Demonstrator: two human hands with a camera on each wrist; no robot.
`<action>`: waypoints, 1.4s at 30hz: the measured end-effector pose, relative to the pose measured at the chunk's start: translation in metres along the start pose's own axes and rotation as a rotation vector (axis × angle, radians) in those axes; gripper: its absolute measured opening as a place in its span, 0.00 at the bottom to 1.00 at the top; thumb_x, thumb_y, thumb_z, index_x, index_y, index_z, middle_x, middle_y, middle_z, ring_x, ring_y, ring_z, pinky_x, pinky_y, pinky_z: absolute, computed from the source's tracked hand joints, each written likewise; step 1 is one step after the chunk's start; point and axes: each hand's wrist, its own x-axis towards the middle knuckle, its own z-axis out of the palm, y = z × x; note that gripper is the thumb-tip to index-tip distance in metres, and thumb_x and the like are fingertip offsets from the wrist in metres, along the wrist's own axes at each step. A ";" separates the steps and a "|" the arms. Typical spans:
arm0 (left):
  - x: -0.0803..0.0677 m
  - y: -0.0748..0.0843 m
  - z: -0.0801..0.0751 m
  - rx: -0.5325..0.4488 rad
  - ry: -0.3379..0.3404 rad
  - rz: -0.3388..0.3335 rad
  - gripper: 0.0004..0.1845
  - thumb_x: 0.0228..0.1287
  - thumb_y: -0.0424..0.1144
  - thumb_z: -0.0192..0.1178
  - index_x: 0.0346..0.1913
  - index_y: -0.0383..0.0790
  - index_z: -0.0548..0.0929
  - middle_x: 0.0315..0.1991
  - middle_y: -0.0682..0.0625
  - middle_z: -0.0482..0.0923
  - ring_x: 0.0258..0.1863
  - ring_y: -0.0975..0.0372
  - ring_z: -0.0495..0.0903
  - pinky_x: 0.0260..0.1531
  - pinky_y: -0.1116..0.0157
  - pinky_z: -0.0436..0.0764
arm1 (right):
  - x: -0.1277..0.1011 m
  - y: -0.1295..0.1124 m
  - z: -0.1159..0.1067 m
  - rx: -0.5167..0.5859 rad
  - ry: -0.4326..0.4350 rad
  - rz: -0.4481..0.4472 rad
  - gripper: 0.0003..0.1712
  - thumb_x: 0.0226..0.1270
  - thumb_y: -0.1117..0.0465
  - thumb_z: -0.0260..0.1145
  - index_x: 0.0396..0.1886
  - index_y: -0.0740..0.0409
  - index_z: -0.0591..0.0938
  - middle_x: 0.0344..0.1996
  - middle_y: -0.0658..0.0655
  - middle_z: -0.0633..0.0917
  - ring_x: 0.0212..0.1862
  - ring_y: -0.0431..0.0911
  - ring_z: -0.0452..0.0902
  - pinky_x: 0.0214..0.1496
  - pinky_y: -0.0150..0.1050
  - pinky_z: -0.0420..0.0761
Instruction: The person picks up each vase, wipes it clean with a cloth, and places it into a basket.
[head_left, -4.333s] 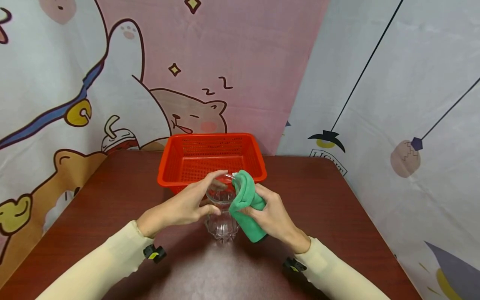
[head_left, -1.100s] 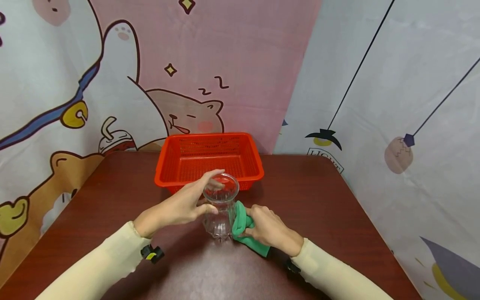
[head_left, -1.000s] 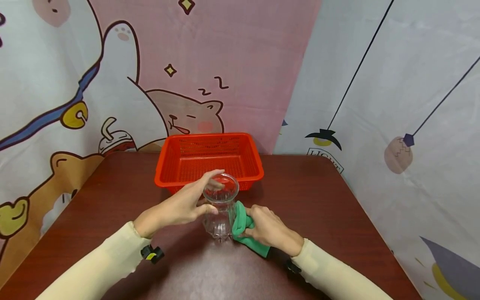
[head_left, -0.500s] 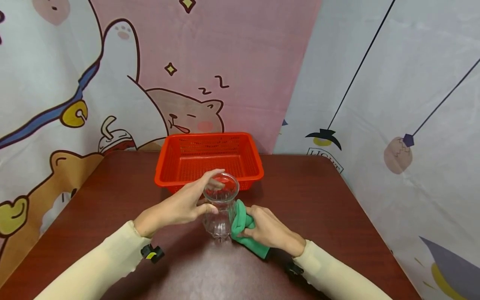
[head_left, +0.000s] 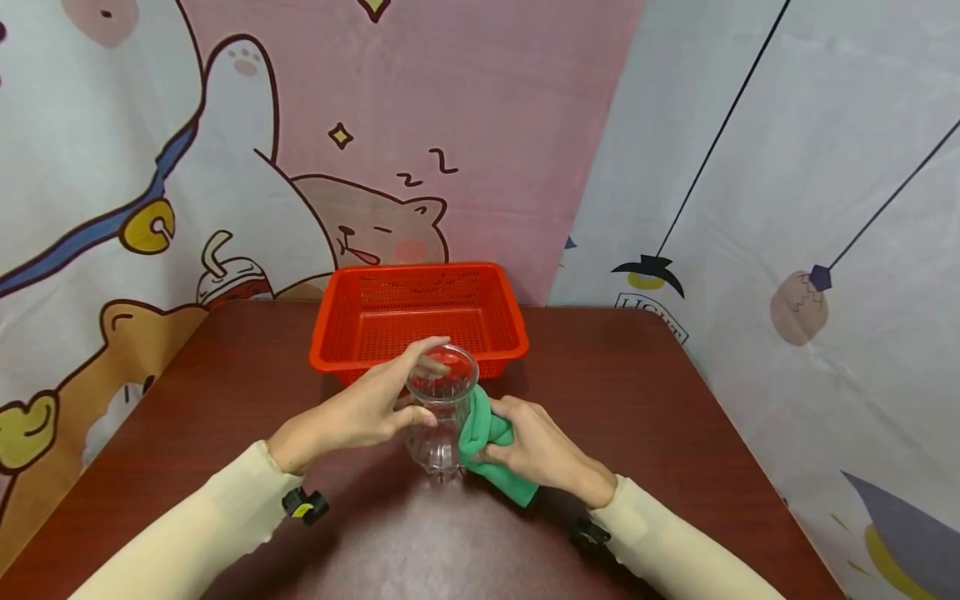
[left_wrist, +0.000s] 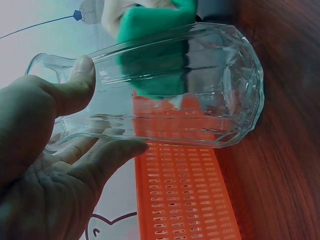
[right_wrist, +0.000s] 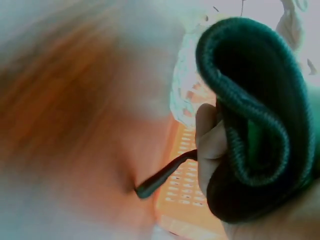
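A clear glass vase [head_left: 437,450] with a flared rim and faceted sides is upright at the middle of the table. My left hand [head_left: 367,408] grips it by the neck, thumb on the near side and fingers behind. In the left wrist view the vase [left_wrist: 220,85] shows its whole length, thumb pressed just below the rim. Against its right side, my right hand [head_left: 540,442] holds a folded green cloth [head_left: 506,477], one end hanging below the fingers. The right wrist view has the cloth [right_wrist: 295,100] close up, bunched into a loop, hiding part of the hand.
Behind the vase, a red perforated plastic basket [head_left: 322,358] stands at the back of the brown wooden table [head_left: 622,392]. A cartoon-printed curtain [head_left: 510,125] hangs behind and along both sides. Each wrist carries a small black camera [head_left: 303,506].
Compared with 4.3 s ago, the cloth has gone from the vase's rim down to its side. In the last half second, my right hand has moved it slightly up. The left hand keeps its grip.
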 end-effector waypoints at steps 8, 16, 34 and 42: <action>-0.002 0.000 0.000 0.000 0.003 -0.006 0.57 0.60 0.38 0.76 0.83 0.57 0.47 0.67 0.47 0.76 0.66 0.56 0.75 0.52 0.50 0.84 | 0.004 -0.008 -0.006 0.070 0.070 -0.034 0.27 0.59 0.44 0.81 0.57 0.32 0.82 0.39 0.37 0.81 0.38 0.36 0.78 0.37 0.35 0.83; -0.003 0.000 0.001 -0.005 0.008 0.012 0.56 0.60 0.38 0.76 0.83 0.53 0.48 0.66 0.45 0.76 0.65 0.53 0.76 0.51 0.48 0.84 | 0.008 -0.017 -0.011 0.137 0.149 -0.072 0.22 0.60 0.40 0.79 0.53 0.32 0.83 0.41 0.39 0.82 0.39 0.38 0.80 0.39 0.37 0.84; 0.000 0.001 0.001 0.025 -0.001 0.012 0.57 0.60 0.38 0.77 0.83 0.56 0.48 0.66 0.46 0.76 0.65 0.56 0.76 0.51 0.59 0.85 | 0.011 -0.031 -0.032 0.260 0.258 -0.126 0.32 0.60 0.47 0.80 0.64 0.39 0.82 0.46 0.44 0.85 0.42 0.42 0.84 0.41 0.41 0.85; 0.001 0.000 0.003 0.032 0.012 0.041 0.57 0.59 0.36 0.77 0.82 0.58 0.48 0.65 0.48 0.77 0.63 0.57 0.79 0.52 0.58 0.84 | 0.006 -0.057 -0.043 0.274 0.262 -0.126 0.32 0.59 0.62 0.82 0.64 0.56 0.83 0.45 0.49 0.85 0.41 0.43 0.83 0.41 0.41 0.85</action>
